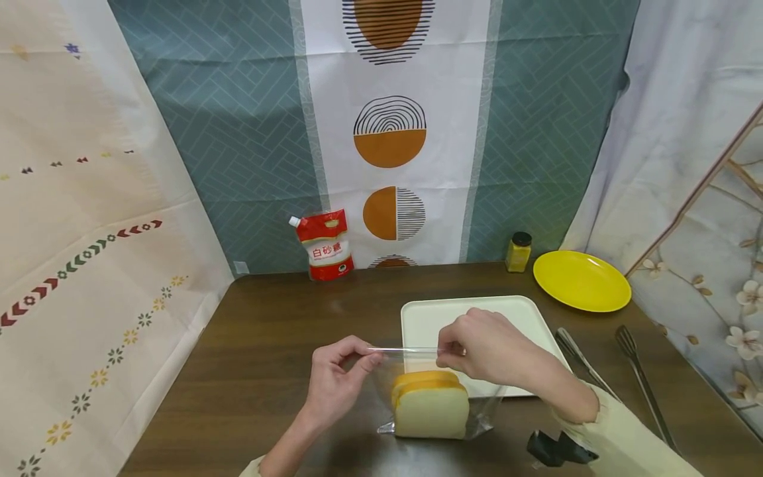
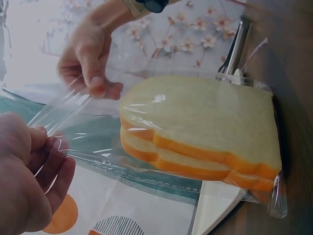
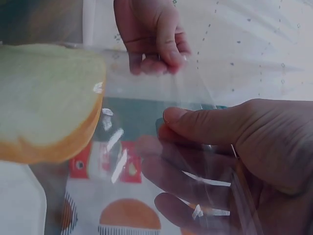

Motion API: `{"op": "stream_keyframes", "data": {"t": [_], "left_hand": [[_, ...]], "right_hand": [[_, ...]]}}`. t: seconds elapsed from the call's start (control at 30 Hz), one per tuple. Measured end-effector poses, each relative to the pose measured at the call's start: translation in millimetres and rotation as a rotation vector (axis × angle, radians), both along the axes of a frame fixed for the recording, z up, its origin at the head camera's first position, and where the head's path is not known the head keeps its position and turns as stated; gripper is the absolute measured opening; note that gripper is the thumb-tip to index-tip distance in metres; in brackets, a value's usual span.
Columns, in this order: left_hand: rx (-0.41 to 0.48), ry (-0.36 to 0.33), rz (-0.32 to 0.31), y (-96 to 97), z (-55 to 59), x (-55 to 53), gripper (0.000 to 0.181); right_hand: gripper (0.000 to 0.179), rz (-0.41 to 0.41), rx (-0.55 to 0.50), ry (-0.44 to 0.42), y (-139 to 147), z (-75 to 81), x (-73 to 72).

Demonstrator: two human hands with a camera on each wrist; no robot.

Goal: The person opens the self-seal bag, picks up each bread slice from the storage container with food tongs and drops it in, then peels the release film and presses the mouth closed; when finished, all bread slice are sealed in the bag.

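Note:
Two slices of bread (image 1: 432, 411) stand upright inside a clear plastic bag (image 1: 483, 417) near the table's front. My left hand (image 1: 341, 374) pinches the bag's top edge at the left corner between thumb and fingers. At the opposite corner my right hand (image 1: 483, 344) grips the same edge, so the plastic is stretched between both hands above the bread. In the left wrist view the slices (image 2: 200, 127) lie in the bag's bottom, away from the fingers. The right wrist view shows the right thumb (image 3: 195, 122) on one side of the film, with the fingers behind it.
A white tray (image 1: 417, 318) lies just behind the bag. Tongs (image 1: 581, 358) and a dark whisk-like utensil (image 1: 644, 377) lie to its right. Further back are a yellow plate (image 1: 581, 281), a yellow jar with a black lid (image 1: 518, 253) and a red sugar pouch (image 1: 325, 246).

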State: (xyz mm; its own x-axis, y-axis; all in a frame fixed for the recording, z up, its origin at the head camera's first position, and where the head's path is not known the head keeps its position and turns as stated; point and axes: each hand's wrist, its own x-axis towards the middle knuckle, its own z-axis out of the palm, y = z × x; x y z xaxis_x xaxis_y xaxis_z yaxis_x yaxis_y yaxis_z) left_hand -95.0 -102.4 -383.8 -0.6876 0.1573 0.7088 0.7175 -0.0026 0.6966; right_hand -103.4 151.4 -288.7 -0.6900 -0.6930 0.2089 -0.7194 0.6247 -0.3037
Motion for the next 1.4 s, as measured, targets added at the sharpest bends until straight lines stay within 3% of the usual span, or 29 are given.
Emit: {"op": "stream_keyframes", "data": {"t": [0.23, 0.4, 0.63, 1.03, 1.4], "left_hand": [[0.0, 0.022, 0.036, -3.6, -3.1, -1.6, 0.007], [0.001, 0.042, 0.032, -3.5, -3.3, -1.7, 0.016], [-0.004, 0.025, 0.053, -2.5, 0.3, 0.7, 0.02], [0.012, 0.057, 0.086, -4.9, -3.4, -1.5, 0.023], [0.004, 0.034, 0.089, -6.0, -3.5, -0.2, 0.02]], "right_hand": [[0.019, -0.037, 0.002, -0.001, 16, -1.6, 2.3], [0.017, -0.068, 0.0, -0.018, 26, -3.3, 4.5], [0.012, -0.098, -0.043, -0.031, 40, -8.5, 7.5], [0.011, -0.158, -0.108, -0.07, 61, -15.6, 11.7], [0.01, -0.042, -0.229, -0.111, 76, -23.8, 8.8]]}}
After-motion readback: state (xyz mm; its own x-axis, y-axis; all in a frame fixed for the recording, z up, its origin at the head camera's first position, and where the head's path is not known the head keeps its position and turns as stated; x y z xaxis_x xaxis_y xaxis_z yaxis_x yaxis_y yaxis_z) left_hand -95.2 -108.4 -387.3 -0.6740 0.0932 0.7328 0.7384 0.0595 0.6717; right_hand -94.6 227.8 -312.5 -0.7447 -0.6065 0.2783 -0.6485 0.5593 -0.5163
